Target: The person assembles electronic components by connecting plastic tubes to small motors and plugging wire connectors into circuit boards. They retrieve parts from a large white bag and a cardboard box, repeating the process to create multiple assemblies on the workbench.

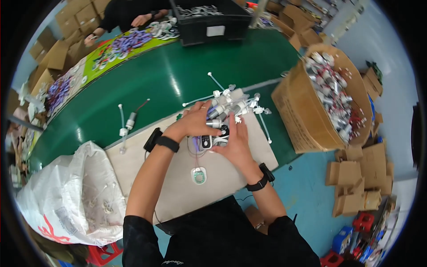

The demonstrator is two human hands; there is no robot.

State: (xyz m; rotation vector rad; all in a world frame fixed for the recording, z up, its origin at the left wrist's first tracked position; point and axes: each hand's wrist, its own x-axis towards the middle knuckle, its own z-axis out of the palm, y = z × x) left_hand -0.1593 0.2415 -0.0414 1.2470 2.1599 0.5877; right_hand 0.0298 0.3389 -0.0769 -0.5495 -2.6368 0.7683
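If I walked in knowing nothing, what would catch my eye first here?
Probably the two hands meeting at the centre: the left hand and right hand work together on a heap of small silver-and-white parts with thin tubes piled on a beige mat. Next, the big cardboard box at the right, brimming with similar parts, and the wide green table beneath it all. A bulging white plastic bag sits at the lower left.

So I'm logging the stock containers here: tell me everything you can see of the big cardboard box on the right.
The cardboard box is large, brown and corrugated, with its top open and flaps spread out. It stands tilted against the right end of the green table, its opening facing the camera. It is filled with a heap of small silver-grey parts showing touches of red. Neither hand touches it. Flat cardboard pieces lie on the blue floor beside it.
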